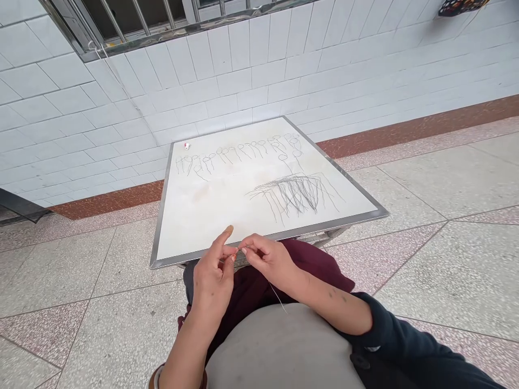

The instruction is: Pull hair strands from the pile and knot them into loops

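Close together at the table's near edge, both my hands pinch a thin wire. My left hand (213, 278) grips it between thumb and fingertips, with one finger raised. The fingertips of my right hand (273, 262) close on it just beside the left ones. A tail of the thin wire (278, 296) hangs below my right hand toward my lap. Beyond my hands, a loose pile of thin dark wires (300, 192) lies on the white tabletop (214, 210). Behind the pile runs a row of looped wires (243, 148), each with a round loop and straight tail.
A small white-and-red item (187, 146) sits at the table's far left corner. The table has a grey metal rim (340, 172). Behind it stands a white tiled wall (227, 81) with a barred window (141, 16). Speckled stone floor (405, 200) surrounds the table.
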Demonstrator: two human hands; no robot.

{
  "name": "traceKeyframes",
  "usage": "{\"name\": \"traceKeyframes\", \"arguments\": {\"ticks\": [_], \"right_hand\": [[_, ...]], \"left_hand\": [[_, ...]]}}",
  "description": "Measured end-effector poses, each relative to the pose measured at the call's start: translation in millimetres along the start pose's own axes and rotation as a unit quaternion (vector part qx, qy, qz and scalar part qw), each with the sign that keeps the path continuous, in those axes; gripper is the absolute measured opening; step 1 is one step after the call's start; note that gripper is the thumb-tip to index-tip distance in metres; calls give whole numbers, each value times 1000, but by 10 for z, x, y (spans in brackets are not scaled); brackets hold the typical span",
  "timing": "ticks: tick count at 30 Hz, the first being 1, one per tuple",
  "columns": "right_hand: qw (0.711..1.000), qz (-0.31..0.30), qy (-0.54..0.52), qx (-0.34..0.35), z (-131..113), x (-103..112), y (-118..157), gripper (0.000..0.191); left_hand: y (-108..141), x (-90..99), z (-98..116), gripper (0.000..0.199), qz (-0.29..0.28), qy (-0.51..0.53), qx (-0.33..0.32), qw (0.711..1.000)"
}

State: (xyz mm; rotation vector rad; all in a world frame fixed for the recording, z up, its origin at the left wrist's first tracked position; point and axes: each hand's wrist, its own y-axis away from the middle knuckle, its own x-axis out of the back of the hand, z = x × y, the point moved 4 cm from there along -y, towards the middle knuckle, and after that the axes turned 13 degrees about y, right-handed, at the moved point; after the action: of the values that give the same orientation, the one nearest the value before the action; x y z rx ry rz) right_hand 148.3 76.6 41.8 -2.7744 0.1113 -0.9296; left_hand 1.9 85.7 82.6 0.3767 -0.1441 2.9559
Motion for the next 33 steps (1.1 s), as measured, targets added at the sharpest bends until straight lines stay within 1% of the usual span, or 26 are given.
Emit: {"name": "traceKeyframes", "arguments": {"ticks": [4,7,12,15,20,24,28,30,33], "right_hand": [[999,-10,31,22,-7,-7,-20,15],[998,-16,49,30,9,1,-44,16],[993,-56,51,91,40,40,-96,17],[988,-74,59,122,64,65,-120,17],[983,-65,85,146,53,85,-132,15],[977,-69,111,168,37,88,-124,15],[969,-74,139,189,52,109,-118,15],[967,-76,147,194,56,121,-117,15],[967,-76,139,200,36,136,-116,14]], "left_hand": [[-13,25,-65,51,-28,-14,-7,999],[-9,30,-118,51,-34,-32,-19,999],[17,1,-176,53,-54,-62,-21,996],[24,-27,-191,54,-64,-66,-11,996],[23,-73,-193,54,-61,-45,-13,997],[31,-89,-204,52,-60,-78,-38,994],[42,-101,-225,54,-76,-108,-63,989],[44,-97,-245,53,-76,-102,-56,990],[41,-81,-268,50,-68,-62,-34,995]]}}
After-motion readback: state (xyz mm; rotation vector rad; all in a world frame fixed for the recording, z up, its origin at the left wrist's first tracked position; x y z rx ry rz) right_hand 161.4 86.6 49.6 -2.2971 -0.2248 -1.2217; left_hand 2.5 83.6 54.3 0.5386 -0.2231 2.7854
